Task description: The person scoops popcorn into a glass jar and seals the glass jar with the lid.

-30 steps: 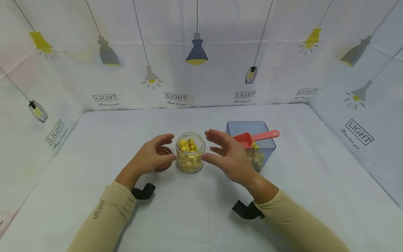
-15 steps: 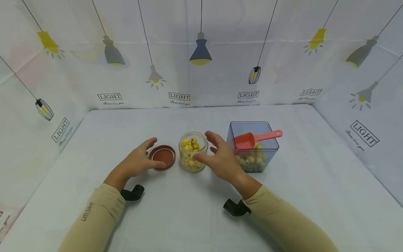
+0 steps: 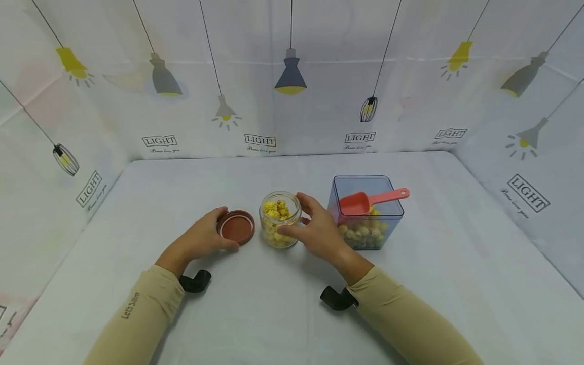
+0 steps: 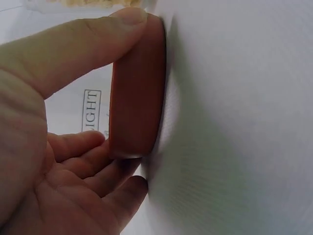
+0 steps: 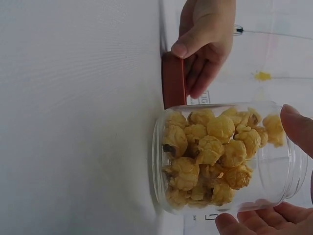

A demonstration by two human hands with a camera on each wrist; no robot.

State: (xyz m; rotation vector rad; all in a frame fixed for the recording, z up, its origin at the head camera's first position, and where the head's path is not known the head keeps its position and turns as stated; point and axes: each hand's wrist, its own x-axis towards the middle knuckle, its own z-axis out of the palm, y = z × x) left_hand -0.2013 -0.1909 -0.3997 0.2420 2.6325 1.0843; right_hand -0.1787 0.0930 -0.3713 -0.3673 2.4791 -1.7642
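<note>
A brown-red jar lid (image 3: 236, 228) lies with its inside up on the white table, just left of a clear glass jar (image 3: 267, 229). My left hand (image 3: 196, 239) grips the lid by its side, thumb at the near edge and fingers at the far one. In the left wrist view the thumb presses the lid's rim (image 4: 137, 93). The jar stands upright, largely filled with yellow popcorn (image 5: 210, 156). My right hand (image 3: 321, 235) holds the jar near its mouth from the right, thumb in front and fingers behind.
Right of the jar stands a clear bluish square container (image 3: 390, 223) with popcorn inside. A pink scoop (image 3: 388, 195) rests across its top, handle jutting past the right rim. A white cloth wall (image 3: 319, 121) printed with lamps stands behind the table (image 3: 264, 314).
My left hand drew back left from beside the jar, uncovering the lid, then took hold of it. My right hand moved in and closed round the jar. Jar, container and scoop stay put.
</note>
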